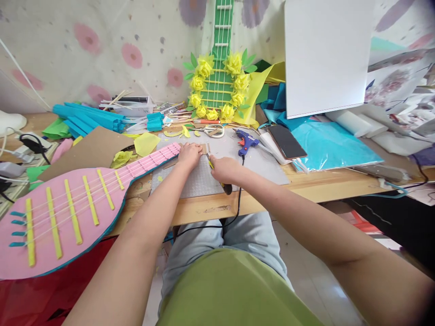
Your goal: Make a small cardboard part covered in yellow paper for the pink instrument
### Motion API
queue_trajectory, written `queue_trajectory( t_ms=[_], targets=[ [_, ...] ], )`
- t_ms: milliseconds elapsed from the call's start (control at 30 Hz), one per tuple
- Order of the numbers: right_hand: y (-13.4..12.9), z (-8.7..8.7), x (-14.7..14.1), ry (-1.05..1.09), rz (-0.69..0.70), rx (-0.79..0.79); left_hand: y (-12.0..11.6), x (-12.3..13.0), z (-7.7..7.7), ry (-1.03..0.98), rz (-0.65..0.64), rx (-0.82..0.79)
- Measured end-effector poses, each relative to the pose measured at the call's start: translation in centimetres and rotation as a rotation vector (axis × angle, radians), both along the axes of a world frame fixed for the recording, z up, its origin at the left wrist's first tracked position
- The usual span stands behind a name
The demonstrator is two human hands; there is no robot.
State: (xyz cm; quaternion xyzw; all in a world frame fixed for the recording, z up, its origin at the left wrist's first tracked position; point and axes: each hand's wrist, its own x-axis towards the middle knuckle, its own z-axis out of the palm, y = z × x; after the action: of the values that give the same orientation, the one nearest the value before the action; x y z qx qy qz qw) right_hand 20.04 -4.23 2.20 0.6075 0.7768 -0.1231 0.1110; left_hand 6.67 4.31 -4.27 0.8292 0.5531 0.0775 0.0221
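Note:
A small piece of brown cardboard (pixel 204 148) lies on the grey cutting mat (pixel 268 168). My left hand (pixel 190 154) presses it down with bent fingers near the tip of the pink paper instrument's neck. In my right hand (pixel 224 169) is a utility knife (pixel 227 187), its yellow-and-black handle slanting toward me. The blade end points at the right edge of the cardboard; whether it touches cannot be made out. The pink instrument (pixel 81 217), with yellow strips and white strings, stretches from the left edge of the table to beside my left hand.
A blue glue gun (pixel 245 141) lies right of my hands, its black cord hanging over the table edge. Scissors (pixel 215 130) and a phone (pixel 287 142) are behind. A green instrument with yellow flowers (pixel 217 86) stands against the wall. A cardboard sheet (pixel 91 151) lies left.

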Motion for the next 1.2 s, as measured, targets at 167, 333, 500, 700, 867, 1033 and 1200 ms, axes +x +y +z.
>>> queue_trajectory(
  t_ms=[167,333,500,700,867,1033,1200],
  targets=[
    [2.1,1.5,2.9,0.072,-0.108,0.129,0.1,-0.2,0.9,0.024,-0.035,-0.046],
    [5.9,0.0,3.3,0.017,-0.190,0.211,0.9,0.0,1.3,0.033,0.001,-0.048],
    [10.1,-3.9,2.8,0.056,-0.169,0.451,1.6,-0.4,0.9,-0.084,-0.014,0.090],
    [11.4,-5.7,3.1,0.212,-0.199,0.520,-0.4,-0.9,-0.4,-0.423,-0.016,0.371],
    [10.2,-5.2,3.1,0.688,-0.020,0.516,-1.3,-0.4,-1.2,-0.547,0.015,0.416],
    [10.0,-5.9,2.1,0.999,-0.064,0.288,-1.5,0.1,-0.9,-0.542,0.009,0.394],
    [10.0,-6.5,2.0,1.353,-0.075,0.079,-2.0,-0.1,-0.9,-0.608,-0.027,0.360]
  ],
)
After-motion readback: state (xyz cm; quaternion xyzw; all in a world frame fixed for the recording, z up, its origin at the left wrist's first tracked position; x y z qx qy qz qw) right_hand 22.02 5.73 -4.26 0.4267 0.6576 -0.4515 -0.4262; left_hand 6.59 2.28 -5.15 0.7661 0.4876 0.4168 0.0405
